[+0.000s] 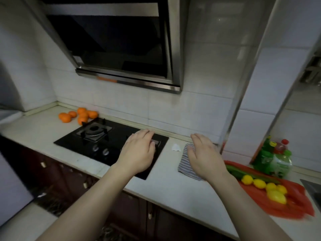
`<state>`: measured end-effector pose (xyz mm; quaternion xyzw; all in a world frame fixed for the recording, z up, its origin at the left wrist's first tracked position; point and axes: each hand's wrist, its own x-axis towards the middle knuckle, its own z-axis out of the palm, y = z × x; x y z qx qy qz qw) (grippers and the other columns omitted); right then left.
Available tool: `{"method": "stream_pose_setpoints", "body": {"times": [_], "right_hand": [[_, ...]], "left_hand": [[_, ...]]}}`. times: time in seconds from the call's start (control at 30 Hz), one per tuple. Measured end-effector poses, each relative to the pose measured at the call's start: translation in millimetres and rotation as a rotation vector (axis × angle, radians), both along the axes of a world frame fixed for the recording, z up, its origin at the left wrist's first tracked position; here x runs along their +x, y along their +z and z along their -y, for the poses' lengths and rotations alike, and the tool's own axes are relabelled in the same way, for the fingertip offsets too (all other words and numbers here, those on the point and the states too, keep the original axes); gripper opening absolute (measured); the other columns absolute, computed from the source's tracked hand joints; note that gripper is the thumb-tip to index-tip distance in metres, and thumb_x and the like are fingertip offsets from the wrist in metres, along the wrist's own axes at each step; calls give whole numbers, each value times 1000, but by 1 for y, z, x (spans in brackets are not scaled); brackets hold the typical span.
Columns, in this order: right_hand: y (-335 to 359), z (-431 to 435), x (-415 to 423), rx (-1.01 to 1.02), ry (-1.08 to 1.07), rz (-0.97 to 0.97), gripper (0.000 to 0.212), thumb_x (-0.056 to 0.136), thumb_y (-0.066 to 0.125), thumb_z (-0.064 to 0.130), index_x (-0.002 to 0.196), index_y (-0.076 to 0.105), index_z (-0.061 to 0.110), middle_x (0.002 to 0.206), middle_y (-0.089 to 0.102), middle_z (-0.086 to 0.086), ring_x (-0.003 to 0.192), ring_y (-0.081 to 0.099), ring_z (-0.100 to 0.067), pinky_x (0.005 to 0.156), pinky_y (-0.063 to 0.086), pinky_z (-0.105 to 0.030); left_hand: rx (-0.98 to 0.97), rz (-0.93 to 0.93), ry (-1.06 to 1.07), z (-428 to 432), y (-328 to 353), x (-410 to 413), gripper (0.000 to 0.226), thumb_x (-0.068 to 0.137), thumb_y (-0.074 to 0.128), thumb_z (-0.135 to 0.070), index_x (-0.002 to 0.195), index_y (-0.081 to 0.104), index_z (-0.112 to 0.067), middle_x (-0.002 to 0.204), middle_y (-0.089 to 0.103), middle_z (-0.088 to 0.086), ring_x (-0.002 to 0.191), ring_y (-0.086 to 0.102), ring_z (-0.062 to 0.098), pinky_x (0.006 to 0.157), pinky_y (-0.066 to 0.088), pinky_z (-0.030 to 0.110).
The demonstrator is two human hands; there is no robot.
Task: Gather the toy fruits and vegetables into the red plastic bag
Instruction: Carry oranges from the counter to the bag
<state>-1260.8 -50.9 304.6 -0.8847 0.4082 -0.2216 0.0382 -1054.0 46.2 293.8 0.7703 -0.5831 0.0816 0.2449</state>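
Head view shows the left hand [139, 152] and right hand [205, 157] flat and empty, lemons [267, 186] on the red bag [295, 202].

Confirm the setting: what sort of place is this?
Most likely a home kitchen: a black gas hob set into a pale countertop, a range hood mounted above it, and a white tiled wall behind.

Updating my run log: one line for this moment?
left hand open over stove; right hand open over cloth; oranges beside stove; lemons on red bag
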Motion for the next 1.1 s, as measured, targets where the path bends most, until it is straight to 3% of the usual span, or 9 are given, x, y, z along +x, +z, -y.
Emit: {"method": "stream_pose_setpoints", "body": {"times": [0.1,0.33,0.47,0.8,1.1], "right_hand": [[1,1,35,-19,59,-14,53,99,34,35,146,32,11,151,34,-6,138,27,-19,115,16,-29],[-9,22,124,-63,169,-24,50,98,39,34,142,39,10,145,42,-7,133,35,-21,112,21,-29],[-10,41,180,-70,232,-5,48,98,40,34,140,41,10,143,44,-7,131,37,-20,109,26,-29],[-7,82,303,-46,374,-32,53,99,34,39,146,32,14,149,36,-3,137,30,-16,112,19,-27],[2,63,407,-50,456,-16,52,99,36,36,145,34,12,147,40,-5,135,33,-17,111,24,-28]], "left_hand": [[0,-11,48,-9,0,30,47,99,37,-34,145,40,-20,152,39,2,141,31,18,118,22,39],[21,-22,158,-13,-7,105,50,101,35,-36,149,36,-21,155,34,2,144,26,17,120,18,35],[33,-13,214,-4,-8,154,50,100,34,-38,148,37,-23,154,36,0,143,28,16,119,22,39],[19,-25,336,11,-1,261,49,100,37,-34,145,42,-16,151,40,6,141,32,20,118,24,37],[3,-21,393,-20,6,352,47,97,40,-29,139,49,-12,142,50,10,131,43,26,111,28,34]]}}
